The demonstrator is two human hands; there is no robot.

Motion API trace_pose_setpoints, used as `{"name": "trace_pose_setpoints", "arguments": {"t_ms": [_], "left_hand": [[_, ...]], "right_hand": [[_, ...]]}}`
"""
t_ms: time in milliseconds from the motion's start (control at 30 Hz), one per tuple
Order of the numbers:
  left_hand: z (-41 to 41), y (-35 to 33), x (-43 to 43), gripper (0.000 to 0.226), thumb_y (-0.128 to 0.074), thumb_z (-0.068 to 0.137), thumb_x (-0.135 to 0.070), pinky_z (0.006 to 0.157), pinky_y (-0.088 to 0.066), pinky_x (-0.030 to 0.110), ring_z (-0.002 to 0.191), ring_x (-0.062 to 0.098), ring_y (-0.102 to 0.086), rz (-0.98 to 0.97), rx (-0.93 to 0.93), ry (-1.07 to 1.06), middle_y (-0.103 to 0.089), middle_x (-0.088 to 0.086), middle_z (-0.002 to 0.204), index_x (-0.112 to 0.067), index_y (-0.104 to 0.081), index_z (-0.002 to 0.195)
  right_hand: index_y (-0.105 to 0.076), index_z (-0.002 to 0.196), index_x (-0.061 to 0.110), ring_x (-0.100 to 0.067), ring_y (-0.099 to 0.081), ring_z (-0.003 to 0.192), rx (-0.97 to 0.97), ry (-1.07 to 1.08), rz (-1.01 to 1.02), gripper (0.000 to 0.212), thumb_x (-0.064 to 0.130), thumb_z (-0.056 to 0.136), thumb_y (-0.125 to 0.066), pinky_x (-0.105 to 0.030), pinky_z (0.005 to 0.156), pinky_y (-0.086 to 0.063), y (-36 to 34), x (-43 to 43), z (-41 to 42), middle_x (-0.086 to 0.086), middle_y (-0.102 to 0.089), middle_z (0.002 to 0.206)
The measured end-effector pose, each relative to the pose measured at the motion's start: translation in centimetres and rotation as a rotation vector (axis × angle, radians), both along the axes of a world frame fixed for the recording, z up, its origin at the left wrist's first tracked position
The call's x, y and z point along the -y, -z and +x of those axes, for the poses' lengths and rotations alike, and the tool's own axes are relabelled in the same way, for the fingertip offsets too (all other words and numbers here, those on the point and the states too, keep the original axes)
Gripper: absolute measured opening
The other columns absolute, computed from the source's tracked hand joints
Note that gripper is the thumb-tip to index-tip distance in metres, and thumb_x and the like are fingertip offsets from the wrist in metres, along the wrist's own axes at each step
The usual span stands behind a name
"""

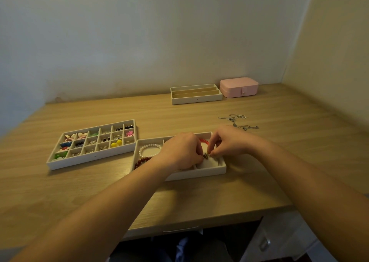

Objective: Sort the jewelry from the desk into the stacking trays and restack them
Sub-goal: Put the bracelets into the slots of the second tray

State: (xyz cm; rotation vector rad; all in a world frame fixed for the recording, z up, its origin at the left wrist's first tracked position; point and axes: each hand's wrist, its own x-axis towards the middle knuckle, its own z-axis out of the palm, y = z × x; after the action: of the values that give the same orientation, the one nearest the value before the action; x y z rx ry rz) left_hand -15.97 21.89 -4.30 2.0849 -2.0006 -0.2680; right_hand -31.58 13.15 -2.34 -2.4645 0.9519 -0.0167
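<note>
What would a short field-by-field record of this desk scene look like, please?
left hand: pinches a small dark piece over the bracelet tray
right hand: pinches the same piece from the other side
in bracelet tray: pearl bracelet, dark red bracelet, bright red bracelet
compartment tray: left of the bracelet tray, small colourful items in its cells
slotted tray: at the back, beside the pink case
silver chains: loose on the desk, beyond the right hand
stacking: trays lie apart, not stacked
</note>
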Motion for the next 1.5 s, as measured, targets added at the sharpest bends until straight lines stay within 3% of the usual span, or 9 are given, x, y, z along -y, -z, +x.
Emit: {"name": "trace_pose_setpoints", "arguments": {"t_ms": [233, 400, 567, 733, 933, 1100, 1233, 1333, 1500], "left_hand": [[0.0, -0.1, -0.2, 0.009, -0.074, 0.084, -0.03, 0.075, -0.057, 0.035, 0.084, 0.012, -0.062, -0.009, -0.012, 0.016, -0.066, -0.013, 0.087, -0.037, -0.07, 0.083], [0.1, 0.0, -0.2, 0.006, -0.072, 0.085, -0.03, 0.076, -0.057, 0.036, 0.084, 0.011, -0.062, -0.008, -0.001, 0.008, -0.066, -0.013, 0.088, -0.036, -0.07, 0.084], [-0.3, -0.1, -0.1, 0.011, -0.066, 0.087, -0.031, 0.061, -0.044, 0.028, 0.085, 0.015, -0.061, -0.055, 0.117, -0.02, -0.065, -0.008, 0.093, -0.029, -0.076, 0.091], [0.1, 0.1, -0.3, 0.011, -0.068, 0.086, -0.031, 0.076, -0.057, 0.038, 0.087, 0.016, -0.062, -0.028, 0.063, 0.001, -0.065, -0.008, 0.096, -0.029, -0.074, 0.095], [0.6, -0.1, -1.4, 0.015, -0.065, 0.088, -0.029, 0.084, -0.055, 0.04, 0.093, 0.015, -0.061, -0.097, -0.055, -0.005, -0.067, -0.008, 0.101, -0.026, -0.074, 0.1], [1.8, -0.2, -2.9, 0.009, -0.064, 0.088, -0.028, 0.082, -0.053, 0.038, 0.093, 0.017, -0.059, -0.163, -0.041, -0.075, -0.061, -0.006, 0.1, -0.028, -0.069, 0.095], [3.2, -0.1, -4.3, 0.004, -0.064, 0.087, -0.028, 0.08, -0.055, 0.04, 0.086, 0.017, -0.058, -0.128, -0.004, -0.135, -0.06, -0.007, 0.092, -0.026, -0.068, 0.089], [5.3, -0.1, -5.4, 0.009, -0.062, 0.09, -0.032, 0.079, -0.055, 0.039, 0.087, 0.017, -0.06, -0.137, 0.001, -0.21, -0.062, -0.007, 0.095, -0.026, -0.068, 0.092], [10.5, -0.6, -8.1, 0.01, -0.062, 0.093, -0.035, 0.074, -0.044, 0.031, 0.09, 0.013, -0.056, -0.239, -0.021, -0.415, -0.062, -0.008, 0.098, -0.028, -0.065, 0.098]], "right_hand": [[-0.081, 0.097, 0.027, -0.002, -0.046, 0.07, 0.023, -0.016, 0.036, 0.014, 0.018, 0.089, -0.075, -0.019, 0.06, -0.034, -0.3, -0.1, -0.2, 0.018, -0.052, 0.077], [-0.08, 0.092, 0.03, -0.004, -0.051, 0.076, -0.001, -0.013, 0.01, 0.014, 0.018, 0.089, -0.073, -0.02, 0.063, -0.038, 0.1, 0.1, 0.0, 0.015, -0.059, 0.082], [-0.081, 0.098, 0.024, -0.002, -0.055, 0.075, -0.013, 0.014, -0.04, 0.016, 0.015, 0.089, -0.072, -0.018, 0.063, -0.04, 0.4, 0.2, 0.3, 0.017, -0.063, 0.081], [-0.078, 0.095, 0.031, -0.006, -0.058, 0.085, -0.007, 0.021, -0.052, 0.015, 0.019, 0.09, -0.072, -0.02, 0.067, -0.044, 0.5, 0.2, 0.1, 0.012, -0.064, 0.091], [-0.077, 0.102, 0.025, -0.007, -0.061, 0.092, 0.014, 0.074, -0.084, 0.016, 0.02, 0.093, -0.065, -0.028, 0.082, -0.056, 0.0, -0.7, 0.4, 0.011, -0.066, 0.097], [-0.061, 0.097, 0.024, -0.011, -0.058, 0.087, 0.08, 0.243, -0.14, 0.011, 0.018, 0.09, -0.066, -0.029, 0.07, -0.049, 0.5, -1.6, 1.1, 0.007, -0.061, 0.095], [-0.061, 0.097, 0.022, -0.013, -0.059, 0.09, 0.078, 0.305, -0.19, 0.014, 0.01, 0.09, -0.063, -0.032, 0.077, -0.054, 1.0, -2.2, 1.8, 0.006, -0.06, 0.098], [-0.062, 0.091, 0.026, -0.012, -0.061, 0.089, 0.043, 0.34, -0.198, 0.008, 0.018, 0.092, -0.063, -0.037, 0.083, -0.057, 0.9, -2.5, 2.1, 0.006, -0.064, 0.096], [-0.064, 0.095, 0.027, -0.013, -0.06, 0.084, 0.068, 0.369, -0.321, 0.003, 0.029, 0.094, -0.061, -0.036, 0.074, -0.056, -0.2, -3.4, 4.9, 0.006, -0.066, 0.092]]}}
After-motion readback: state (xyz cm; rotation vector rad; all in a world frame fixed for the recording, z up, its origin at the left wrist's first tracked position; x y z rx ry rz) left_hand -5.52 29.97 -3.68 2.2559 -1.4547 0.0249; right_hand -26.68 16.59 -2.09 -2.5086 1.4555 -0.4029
